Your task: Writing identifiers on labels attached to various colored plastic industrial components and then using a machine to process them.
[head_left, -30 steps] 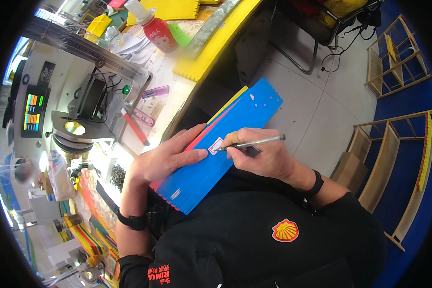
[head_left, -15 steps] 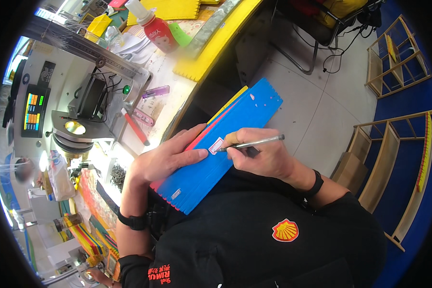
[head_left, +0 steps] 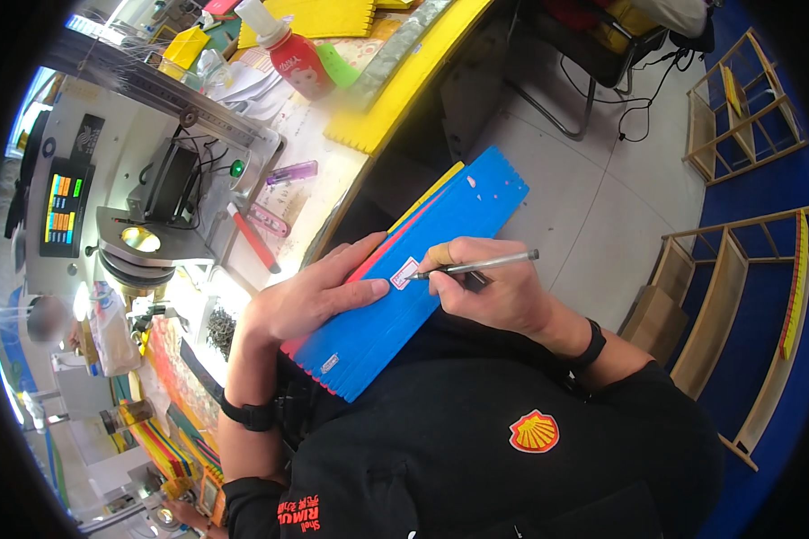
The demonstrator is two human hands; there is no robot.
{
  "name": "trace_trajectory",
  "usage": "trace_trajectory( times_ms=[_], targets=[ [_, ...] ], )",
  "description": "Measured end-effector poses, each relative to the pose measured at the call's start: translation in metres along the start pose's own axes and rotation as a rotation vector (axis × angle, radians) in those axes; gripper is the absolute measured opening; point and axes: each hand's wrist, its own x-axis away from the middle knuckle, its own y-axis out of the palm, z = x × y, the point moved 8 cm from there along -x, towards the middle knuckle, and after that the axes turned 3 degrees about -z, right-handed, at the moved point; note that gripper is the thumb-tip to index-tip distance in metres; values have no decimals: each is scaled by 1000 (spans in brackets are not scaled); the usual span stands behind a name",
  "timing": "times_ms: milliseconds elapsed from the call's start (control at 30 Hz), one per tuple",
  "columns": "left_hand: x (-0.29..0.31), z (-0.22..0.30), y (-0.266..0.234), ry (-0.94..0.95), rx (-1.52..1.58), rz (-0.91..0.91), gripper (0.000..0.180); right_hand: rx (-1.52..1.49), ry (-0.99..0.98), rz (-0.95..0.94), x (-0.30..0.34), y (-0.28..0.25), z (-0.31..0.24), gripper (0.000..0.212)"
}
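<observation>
At the far left a small screen (head_left: 61, 208) glows with coloured bars, and next to it a metal machine (head_left: 166, 193) stands on the worktop (head_left: 328, 144). A red-handled tool (head_left: 253, 238) and a purple lighter (head_left: 291, 172) lie just beside the machine, and a red bottle (head_left: 289, 52) with a white cap stands farther back, near a yellow toothed board (head_left: 395, 85).

The left hand (head_left: 319, 296) lies flat on the near end of a blue board (head_left: 422, 278), fingers spread and pressing down, so it steadies the board and grasps nothing. The board rests across the person's lap, slanting up to the right past the worktop's edge, with red and yellow boards stacked under it and showing along its upper edge. A small white label (head_left: 404, 272) sits on the blue face, between the two hands and just off the left fingertips.

The right hand (head_left: 490, 292) is clenched around a silver pen (head_left: 476, 266), its tip touching the label's right edge. The step in hand looks like writing on or marking that label. The next move calls for small, steady strokes kept within the label while the left hand keeps the board from sliding.

Farther right, over the grey floor (head_left: 584, 207), wooden shelf frames (head_left: 737, 296) stand on a blue mat.
</observation>
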Motion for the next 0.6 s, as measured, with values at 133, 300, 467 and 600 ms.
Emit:
trace_trajectory(
  times_ms=[133,300,467,600],
  targets=[
    [1,-1,0,-3,-11,10,80,-4,6,10,-1,1,-1,14],
    [0,0,1,9,1,3,80,-14,59,-6,1,3,5,14],
    [0,0,1,9,6,-2,81,-12,20,31,1,2,5,13],
    [2,3,2,15,3,1,81,-2,38,15,-1,1,1,13]
  ],
)
